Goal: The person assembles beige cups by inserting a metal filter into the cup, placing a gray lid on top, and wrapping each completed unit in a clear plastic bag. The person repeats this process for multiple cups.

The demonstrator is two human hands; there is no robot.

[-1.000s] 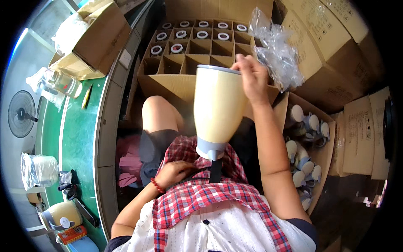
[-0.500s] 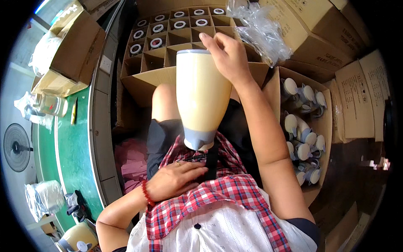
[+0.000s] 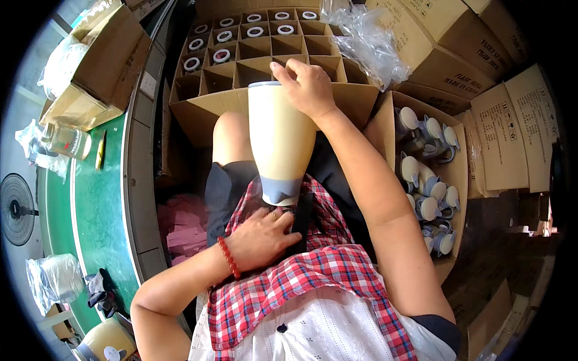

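Observation:
A cream flask body (image 3: 281, 129) with a blue-grey collar stands tilted between my knees, its wide end away from me and its narrow end over my lap. My right hand (image 3: 308, 90) is bent over the right side of the wide end, fingers curled and thumb near the rim; part of its grip is hidden. My left hand (image 3: 262, 237), with a red bead bracelet above it, lies on the checked apron (image 3: 331, 274) just below the narrow end. Its fingers are apart, some tips close under the collar and partly hidden.
A divided carton (image 3: 241, 99) beyond my knees holds several white-ringed pieces; clear plastic (image 3: 373, 51) lies over its corner. On the right, an open carton (image 3: 462, 198) contains several grey-and-cream flask tops. A green table (image 3: 99, 204) runs along the left. Stacked cartons (image 3: 506, 129) stand at right.
My left hand has moved up toward the narrow end, and its fingers have spread and bent. The right hand has shifted slightly left in view with the flask body.

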